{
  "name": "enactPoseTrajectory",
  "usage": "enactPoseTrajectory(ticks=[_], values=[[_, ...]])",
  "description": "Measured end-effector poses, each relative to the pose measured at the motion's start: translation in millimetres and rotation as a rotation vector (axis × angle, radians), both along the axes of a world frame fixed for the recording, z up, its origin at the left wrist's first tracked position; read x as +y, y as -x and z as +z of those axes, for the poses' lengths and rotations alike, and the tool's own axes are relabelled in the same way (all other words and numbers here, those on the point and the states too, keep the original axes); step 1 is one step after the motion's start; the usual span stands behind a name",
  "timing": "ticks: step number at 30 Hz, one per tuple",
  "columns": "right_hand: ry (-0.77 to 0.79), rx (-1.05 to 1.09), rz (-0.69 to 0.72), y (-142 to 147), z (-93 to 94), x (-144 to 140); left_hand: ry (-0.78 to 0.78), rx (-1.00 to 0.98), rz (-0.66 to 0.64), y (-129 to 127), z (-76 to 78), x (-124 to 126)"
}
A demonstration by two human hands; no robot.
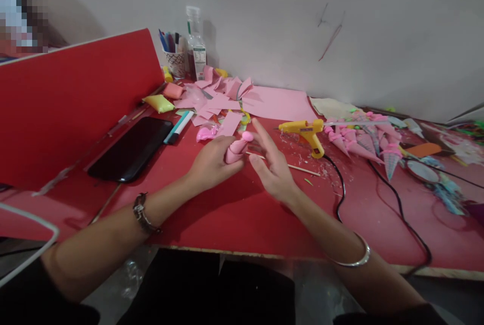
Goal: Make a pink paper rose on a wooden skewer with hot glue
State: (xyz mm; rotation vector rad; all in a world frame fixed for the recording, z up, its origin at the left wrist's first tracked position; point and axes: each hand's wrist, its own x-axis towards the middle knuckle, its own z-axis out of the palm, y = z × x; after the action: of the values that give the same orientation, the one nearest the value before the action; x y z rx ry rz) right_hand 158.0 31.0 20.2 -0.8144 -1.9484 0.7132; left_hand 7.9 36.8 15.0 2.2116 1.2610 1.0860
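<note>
Room: plain grey wall [264,22] ran across the back, with a few thin dark lines on it at upper right. Red counter [212,224] met it and filled most of the view; surface cluttered at back and right, with small bits strewn near the glue gun. A red panel [83,108] stood upright along the left. Pink sheet [278,102] lay flat near the wall, beside a loose heap of pink paper scraps [215,105]. Cluster of decorated cones [365,146] was piled to the right, tips mostly toward the near edge. Dark-screened phone [130,148] lay face up at left, markers [179,127] just beside it.

Left hand [214,163]: grip wrapped around the pink piece [233,152], thumb on the near side. Right hand [276,171]: grip wide and holding nothing visible, fingers spread near the piece's far end; couldn't tell if they touched it.

Yellow glue gun [313,139] lay right of the hands, nozzle to the left, black cord [401,204] running to the near edge. Bottle [199,55] stood upright by the wall, pen cup [175,64] to its left.

Pink piece was over the middle of the counter, between the hands. Long axis slanted: wide end low and left, narrow end up and right, away from the person. Small pink ball [247,136] sat at the narrow end.
</note>
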Motion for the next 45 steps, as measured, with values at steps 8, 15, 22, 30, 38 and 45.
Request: enactPoseTrajectory(ticks=[8,15,22,30,38,45], values=[[0.014,-0.05,0.003,-1.2,-0.8,1.6,0.002,0.031,0.005,0.5,-0.2,0.2],[-0.026,-0.067,0.014,-1.5,0.0,1.1,0.029,0.002,0.011,-0.4,2.5,1.2],[-0.105,-0.124,0.009,-1.7,2.7,1.1,0.063,-0.017,0.02,-0.3,1.2,1.8],[-0.118,-0.156,-0.03,-2.5,2.2,2.9,0.112,-0.074,0.013,-0.6,1.4,1.4],[-0.054,-0.051,-0.093,-2.0,-2.2,5.3,0.379,-0.353,-0.017,0.0,2.3,4.7],[-0.097,-0.084,-0.186,1.4,-6.6,8.2,0.756,-0.913,-0.249,0.9,7.5,8.8]])
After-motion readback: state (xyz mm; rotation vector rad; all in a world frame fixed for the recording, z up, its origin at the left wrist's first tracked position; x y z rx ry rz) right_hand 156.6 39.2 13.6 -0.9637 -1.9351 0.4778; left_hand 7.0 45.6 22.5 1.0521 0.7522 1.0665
